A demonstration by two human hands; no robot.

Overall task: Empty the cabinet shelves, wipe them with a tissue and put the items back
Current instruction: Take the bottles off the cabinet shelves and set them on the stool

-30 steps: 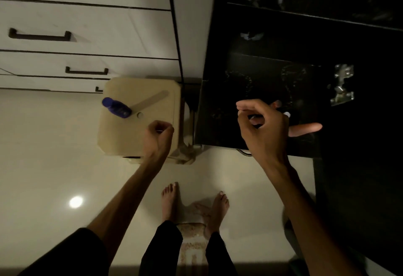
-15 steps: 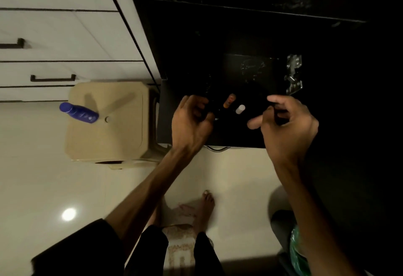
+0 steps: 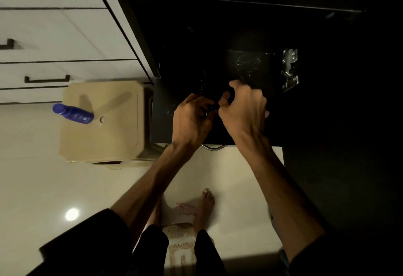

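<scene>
The open dark cabinet's lower shelf (image 3: 165, 127) lies in front of me, its inside almost black. Both hands reach onto it side by side. My left hand (image 3: 192, 118) has its fingers curled round a small dark item with a faint glint (image 3: 206, 112); what it is I cannot make out. My right hand (image 3: 242, 109) curls over a small orange-topped bottle (image 3: 224, 97), which shows between thumb and fingers. A blue bottle (image 3: 73, 114) stands on a beige stool (image 3: 104, 144) left of the cabinet.
White drawers with dark handles (image 3: 46, 78) fill the upper left. A metal door hinge (image 3: 289, 70) is fixed at the cabinet's right side. My bare feet stand on a patterned mat (image 3: 181, 238) on the glossy pale floor (image 3: 32, 188).
My left hand left the stool and moved right onto the dark shelf. My right hand closed in over the orange-topped bottle and the white-capped item, which is now hidden. The view shifted right.
</scene>
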